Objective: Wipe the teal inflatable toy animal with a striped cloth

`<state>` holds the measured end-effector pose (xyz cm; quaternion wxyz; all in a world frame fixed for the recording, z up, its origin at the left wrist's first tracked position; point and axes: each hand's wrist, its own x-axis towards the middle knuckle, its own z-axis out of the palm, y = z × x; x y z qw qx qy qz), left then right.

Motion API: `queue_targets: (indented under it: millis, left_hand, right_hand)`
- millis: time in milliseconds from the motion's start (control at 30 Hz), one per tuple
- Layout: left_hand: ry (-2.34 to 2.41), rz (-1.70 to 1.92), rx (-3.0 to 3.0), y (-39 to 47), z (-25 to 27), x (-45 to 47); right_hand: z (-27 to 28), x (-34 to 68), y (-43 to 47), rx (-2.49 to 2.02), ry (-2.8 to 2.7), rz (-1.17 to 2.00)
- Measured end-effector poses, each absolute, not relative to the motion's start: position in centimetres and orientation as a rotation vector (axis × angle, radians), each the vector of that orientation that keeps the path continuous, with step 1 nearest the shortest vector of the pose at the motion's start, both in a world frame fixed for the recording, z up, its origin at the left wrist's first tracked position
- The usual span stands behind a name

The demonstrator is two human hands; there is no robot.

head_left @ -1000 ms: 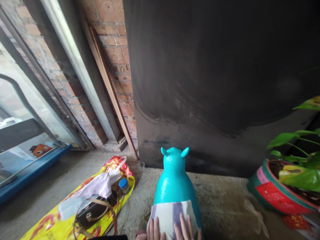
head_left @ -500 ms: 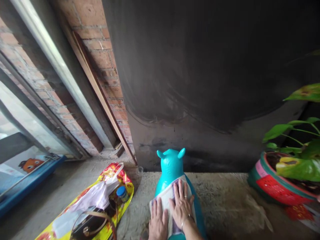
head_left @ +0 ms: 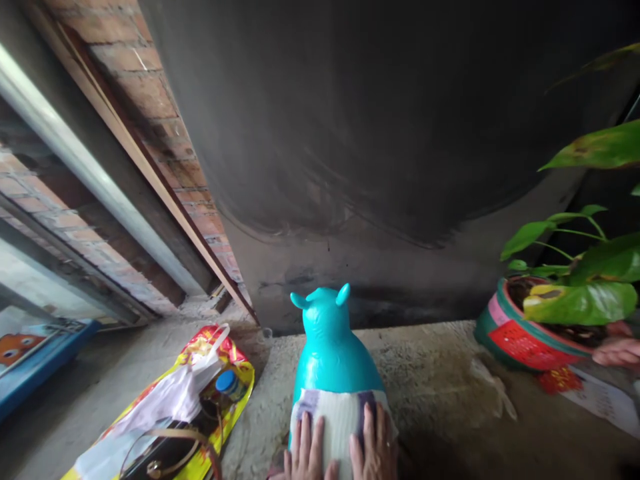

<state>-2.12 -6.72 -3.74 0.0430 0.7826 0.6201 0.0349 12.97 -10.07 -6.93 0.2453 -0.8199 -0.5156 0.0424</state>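
A shiny turquoise inflatable animal toy with two small ears stands upright on the floor, facing the dark board. Across its back lies a white cloth with purple stripes. My left hand rests flat on the left part of the cloth, fingers stretched out. Beside it, my right hand, wearing a ring, presses flat on the right part with its fingers extended. Both wrists are cut off by the bottom edge, and the toy's lower body is hidden beneath the cloth and hands.
At left lies a yellow-red bag bearing a blue-lidded jar, white cloth and a handbag strap. A potted plant stands at right, another person's hand near its rim. A dark board leans behind the toy.
Both hands and the cloth have slid back toward me, baring the toy's upper back. My hands are now more level with each other. Another person's hand shows more at right, as the view has shifted right.
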Motion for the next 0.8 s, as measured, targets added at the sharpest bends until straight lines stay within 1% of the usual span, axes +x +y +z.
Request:
queue_targets:
  millis: [200, 267, 400, 567, 800]
  left_hand:
    - [2.013, 0.193, 2.353, -3.1, 0.0, 2.1]
    - [2.030, 0.233, 2.382, -1.6, 0.7, 3.4]
    - [2.058, 0.307, 2.444, 0.6, 1.6, 5.3]
    - [2.019, 0.362, 2.505, 1.5, 2.5, 6.4]
    - [2.003, 0.285, 2.498, 1.6, 2.7, 6.4]
  right_hand:
    - [-2.4, 17.7, -1.8, -2.014, -1.519, 0.442]
    - [-1.9, 19.1, 0.6, -1.910, -1.553, 0.526]
    - [-2.1, 21.2, 4.0, -1.770, -1.601, 0.570]
    - [-2.6, 22.4, 5.2, -1.684, -1.590, 0.602]
    - [-3.9, 21.4, 3.0, -1.840, -1.423, 0.565]
